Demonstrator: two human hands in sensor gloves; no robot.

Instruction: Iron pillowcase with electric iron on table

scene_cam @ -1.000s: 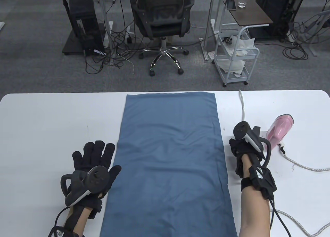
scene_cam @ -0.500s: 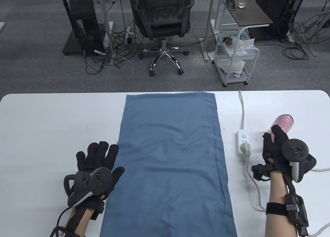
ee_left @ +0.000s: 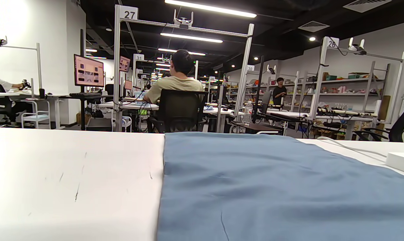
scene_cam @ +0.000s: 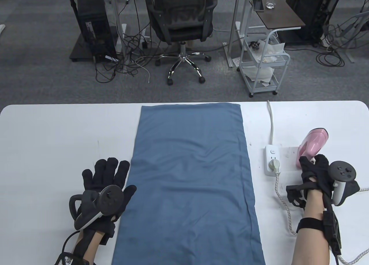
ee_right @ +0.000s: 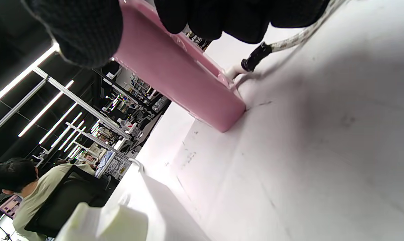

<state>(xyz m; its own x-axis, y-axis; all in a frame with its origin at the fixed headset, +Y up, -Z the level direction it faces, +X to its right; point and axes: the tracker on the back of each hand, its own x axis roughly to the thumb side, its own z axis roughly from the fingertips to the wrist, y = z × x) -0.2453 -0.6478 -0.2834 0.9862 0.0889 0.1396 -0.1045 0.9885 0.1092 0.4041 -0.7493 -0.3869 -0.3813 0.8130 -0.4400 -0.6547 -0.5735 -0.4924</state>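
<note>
The right hand [scene_cam: 317, 175] had its fingers [ee_right: 85, 30] curled over the pink iron [scene_cam: 312, 143], thumb on one side and the other fingers on the far side in the right wrist view, so it appeared to be taking hold; whether the grip was fully closed could not be told. The iron stood on the table [scene_cam: 57, 132] just beyond those fingertips, its cord [scene_cam: 281, 195] trailing back under the wrist to a power strip [scene_cam: 272, 161] to the inside of the thumb. To do this step well, the hand would likely need to seat firmly round the handle before lifting, and keep the cord clear of the cloth. The left hand [scene_cam: 108, 187] lay flat with fingers spread wide, thumb touching the near left edge of the blue pillowcase [scene_cam: 190, 178], which stretched away past the fingertips, faintly creased. No container was on the table
</note>
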